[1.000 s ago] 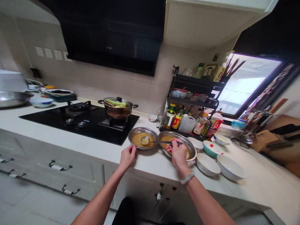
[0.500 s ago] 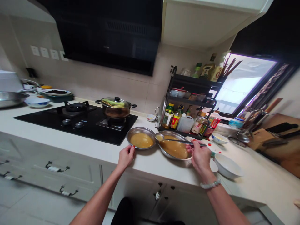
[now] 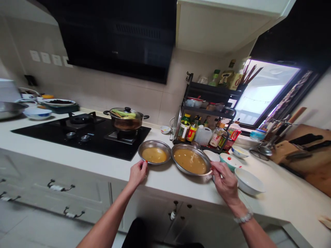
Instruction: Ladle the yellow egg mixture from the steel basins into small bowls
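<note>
At the counter's (image 3: pixel 103 164) front edge, just right of the hob (image 3: pixel 51 132), you have two steel pans side by side, rims close to touching, and a hand on each. Your left hand (image 3: pixel 138 172) is clamped on the near rim of the small pan (image 3: pixel 154 152), thumb on top and fingers curled under. Your right hand (image 3: pixel 225 179) is pinched on the right rim of the big pan (image 3: pixel 191 160), thumb toward the metal. Both pans hold a yellow-brown mix (image 3: pixel 190 161), shallower in the small one.

By the look of it, you are at the steadying stage: both pans filled, both gripped, neither lifted. Whichever pan you move next, keep it dead level, because the mix sits in a shallow dish and will slop over a tipped rim. A one-sided pinch is a poor hold for a full pan, so get a second hand on it first. Mind the white bowl (image 3: pixel 248 181) beside your right wrist and the lidded pot (image 3: pixel 126 120) on the hob's right burner.
</note>
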### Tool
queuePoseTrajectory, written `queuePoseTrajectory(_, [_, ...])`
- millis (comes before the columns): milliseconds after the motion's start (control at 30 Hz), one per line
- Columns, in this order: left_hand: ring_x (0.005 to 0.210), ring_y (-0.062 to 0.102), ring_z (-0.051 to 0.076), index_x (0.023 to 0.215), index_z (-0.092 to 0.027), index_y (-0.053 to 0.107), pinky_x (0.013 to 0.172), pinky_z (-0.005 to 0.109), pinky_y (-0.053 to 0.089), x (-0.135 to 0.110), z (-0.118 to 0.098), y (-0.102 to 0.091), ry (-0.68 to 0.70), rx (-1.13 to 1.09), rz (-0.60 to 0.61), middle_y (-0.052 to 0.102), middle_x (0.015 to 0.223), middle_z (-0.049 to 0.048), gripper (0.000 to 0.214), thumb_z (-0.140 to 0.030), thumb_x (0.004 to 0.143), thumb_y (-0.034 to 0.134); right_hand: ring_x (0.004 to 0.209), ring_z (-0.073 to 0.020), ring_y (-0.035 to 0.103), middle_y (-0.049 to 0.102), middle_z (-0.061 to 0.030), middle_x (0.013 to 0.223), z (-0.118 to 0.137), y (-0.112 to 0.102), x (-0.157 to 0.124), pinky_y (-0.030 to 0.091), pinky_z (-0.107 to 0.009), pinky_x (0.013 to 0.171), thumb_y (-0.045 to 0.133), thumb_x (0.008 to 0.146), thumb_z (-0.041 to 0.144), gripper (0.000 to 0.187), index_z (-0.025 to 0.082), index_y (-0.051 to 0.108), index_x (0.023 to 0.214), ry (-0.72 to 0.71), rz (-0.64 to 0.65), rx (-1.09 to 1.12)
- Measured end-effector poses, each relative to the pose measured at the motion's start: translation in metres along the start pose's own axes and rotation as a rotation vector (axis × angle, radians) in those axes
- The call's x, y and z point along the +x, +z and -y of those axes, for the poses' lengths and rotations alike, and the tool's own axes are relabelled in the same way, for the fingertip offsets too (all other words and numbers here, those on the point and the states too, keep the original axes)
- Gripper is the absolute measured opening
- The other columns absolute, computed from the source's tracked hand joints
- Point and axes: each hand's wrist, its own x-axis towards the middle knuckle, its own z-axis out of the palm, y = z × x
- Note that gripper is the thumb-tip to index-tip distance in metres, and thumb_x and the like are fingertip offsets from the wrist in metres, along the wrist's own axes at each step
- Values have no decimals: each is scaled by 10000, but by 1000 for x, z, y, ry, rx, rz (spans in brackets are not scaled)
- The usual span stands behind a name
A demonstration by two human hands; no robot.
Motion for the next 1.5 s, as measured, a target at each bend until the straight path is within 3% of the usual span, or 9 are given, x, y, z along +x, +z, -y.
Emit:
queuePoseTrajectory(67, [491, 499, 142, 570, -198, 527, 509, 243, 364, 0, 1, 0, 7, 2, 1, 565, 484, 3, 384, -454, 824, 394, 707, -182, 634, 651, -64, 836, 9, 8, 0, 544, -334, 635, 533, 843, 279, 153, 222, 648, 926, 22, -10, 63])
queuePoseTrajectory(167, [490, 497, 140, 571, -197, 529, 504, 240, 357, 0, 2, 1, 9, -1, -5, 567, 487, 2, 379, -449, 822, 399, 554, -144, 593, 625, -38, 767, 27, 30, 2, 525, -295, 506, 498, 873, 301, 177, 216, 623, 966, 194, -76, 251])
queuePoseTrajectory(367, [487, 500, 138, 579, -198, 513, 511, 238, 354, -1, 0, 1, -8, -1, 8, 560, 482, -5, 385, -454, 837, 385, 510, -126, 589, 624, -13, 684, 54, 85, 4, 511, -259, 472, 518, 854, 383, 236, 195, 630, 942, 370, 42, 431])
queuePoseTrajectory(533, [490, 496, 137, 574, -198, 494, 516, 240, 346, -1, -2, 0, -8, 4, 7, 561, 493, -4, 383, -454, 837, 388, 444, -118, 566, 598, 12, 576, 59, 112, 0, 489, -234, 430, 513, 835, 458, 313, 173, 618, 912, 478, 135, 485])
queuePoseTrajectory(700, [494, 486, 133, 579, -195, 493, 515, 236, 337, -1, 0, 0, 3, -3, 7, 556, 496, -6, 385, -457, 841, 386, 396, -129, 570, 602, 15, 506, 52, 124, 3, 467, -221, 394, 540, 795, 484, 352, 150, 562, 901, 745, 25, 576])
queuePoseTrajectory(833, [502, 483, 132, 570, -195, 482, 527, 237, 336, 0, 1, 0, 9, 19, -1, 547, 492, -9, 388, -455, 842, 385, 390, -141, 571, 599, 18, 478, 50, 124, 10, 429, -204, 350, 611, 720, 416, 297, 159, 541, 851, 906, -93, 696])
queuePoseTrajectory(1000, [505, 484, 131, 574, -194, 489, 523, 235, 333, 0, -1, 0, 0, 14, 4, 553, 499, -7, 390, -458, 841, 383, 374, -137, 554, 596, 12, 461, 56, 117, 18, 396, -192, 321, 649, 643, 364, 270, 159, 544, 784, 979, -155, 776])
queuePoseTrajectory(1233, [497, 492, 134, 577, -194, 497, 516, 236, 339, 0, 1, 0, 9, 13, 11, 555, 492, -6, 390, -458, 841, 383, 376, -121, 553, 602, 13, 475, 49, 100, 27, 387, -171, 318, 658, 605, 307, 234, 157, 557, 753, 981, -226, 799])
queuePoseTrajectory(1500, [484, 493, 134, 586, -191, 517, 503, 234, 350, 0, 2, 1, -2, -9, 11, 562, 484, -4, 385, -455, 839, 395, 373, -121, 544, 590, 12, 471, 16, 56, 37, 388, -182, 325, 670, 609, 338, 256, 147, 562, 742, 924, -333, 686])
